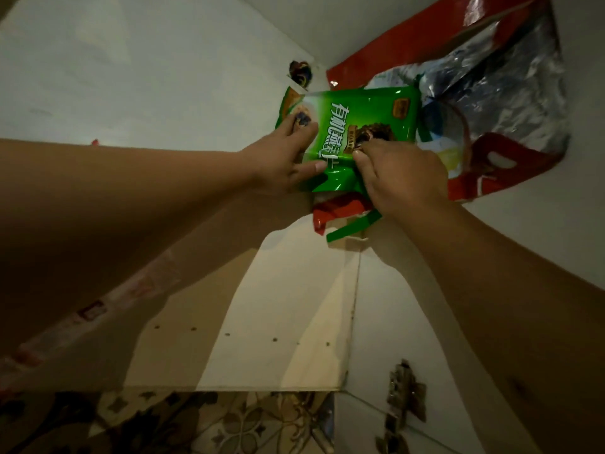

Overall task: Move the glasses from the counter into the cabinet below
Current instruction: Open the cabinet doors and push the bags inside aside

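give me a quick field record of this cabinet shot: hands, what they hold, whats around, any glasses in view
place: inside a cabinet, pale walls, shelf floor
left hand: left hand holds the green packet at its left edge, thumb on the front
right hand: right hand pinches the packet's lower right part
behind: red and silver foil bag, to the right of the packet
under packet: red wrapper, partly hidden
far corner: small dark object, too dim to tell
lower right: metal hinge
below: patterned floor tiles
glasses: none in view
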